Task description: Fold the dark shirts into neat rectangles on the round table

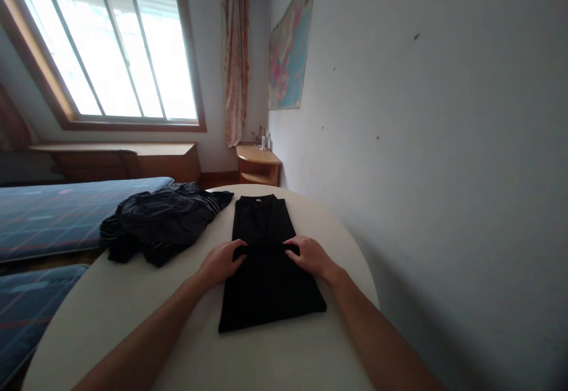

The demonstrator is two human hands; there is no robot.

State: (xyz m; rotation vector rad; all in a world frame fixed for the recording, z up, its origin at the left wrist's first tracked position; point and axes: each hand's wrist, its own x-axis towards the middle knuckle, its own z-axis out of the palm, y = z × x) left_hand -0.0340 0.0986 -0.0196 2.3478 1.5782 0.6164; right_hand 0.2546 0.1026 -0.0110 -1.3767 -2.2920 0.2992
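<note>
A black shirt [270,290] lies folded into a long narrow shape on the round white table [346,243], its collar at the far end and its wider end toward me. My left hand [224,261] pinches the shirt's left edge about midway along. On the right edge, at about the same height, my right hand [308,255] pinches the cloth between thumb and fingers. A raised fold of cloth runs between both hands. Left of the shirt, a crumpled pile of dark clothes [164,219] rests on the table's far left part.
Beds with blue plaid covers [66,210] stand at the left, close to the table. A white wall [444,172] runs along the right side. Behind the table are a corner shelf [260,154], a low wooden desk [168,151] and a window [124,54].
</note>
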